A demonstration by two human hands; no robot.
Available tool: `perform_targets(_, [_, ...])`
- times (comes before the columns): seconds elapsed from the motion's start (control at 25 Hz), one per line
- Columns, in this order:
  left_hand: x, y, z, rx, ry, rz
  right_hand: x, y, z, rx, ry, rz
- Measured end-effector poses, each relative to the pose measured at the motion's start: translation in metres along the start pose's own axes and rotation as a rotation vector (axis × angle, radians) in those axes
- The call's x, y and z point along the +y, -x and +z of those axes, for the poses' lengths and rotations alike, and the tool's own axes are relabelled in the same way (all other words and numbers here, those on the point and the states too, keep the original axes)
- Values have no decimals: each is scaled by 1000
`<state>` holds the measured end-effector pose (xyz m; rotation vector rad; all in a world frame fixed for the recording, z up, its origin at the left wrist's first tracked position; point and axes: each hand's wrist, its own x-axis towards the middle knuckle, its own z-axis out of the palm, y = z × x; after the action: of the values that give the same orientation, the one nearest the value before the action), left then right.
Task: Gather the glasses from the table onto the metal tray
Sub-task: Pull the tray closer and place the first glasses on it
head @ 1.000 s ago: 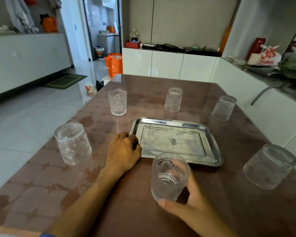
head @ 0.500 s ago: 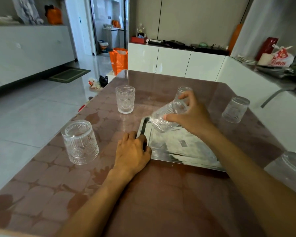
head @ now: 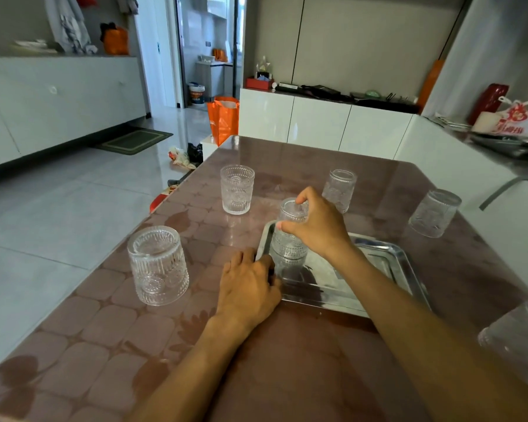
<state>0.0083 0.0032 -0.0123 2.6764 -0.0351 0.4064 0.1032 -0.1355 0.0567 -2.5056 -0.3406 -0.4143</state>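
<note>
A metal tray lies on the brown table. My right hand grips an embossed glass that stands in the tray's far left corner. My left hand presses on the tray's near left rim. Several more clear glasses stand on the table around the tray: one inverted at the near left, one upright at the far left, one at the far middle, one at the far right and one at the near right edge.
The table's left edge drops to a tiled floor. An orange bag stands beyond the far edge. White cabinets run along the back, and a counter with bags borders the right side.
My right hand has carried the glass from the near edge over the tray, turned it and brought it down in the tray's far left corner. The left hand has stayed on the rim.
</note>
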Motion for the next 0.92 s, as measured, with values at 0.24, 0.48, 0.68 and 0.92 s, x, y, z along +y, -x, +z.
perform_targets(0.24, [4, 11, -56, 322, 288, -16, -2, 43, -7, 182, -156, -57])
perform_targets(0.48, [-88, 58, -104, 574, 243, -251, -10, 147, -9, 23, -334, -167])
perform_targets(0.68, [-84, 57, -91, 371, 693, -354, -42, 158, -16, -79, -494, -165])
perform_targets(0.92, [1, 50, -86, 329, 520, 140, -54, 149, -35, -65, -777, -147])
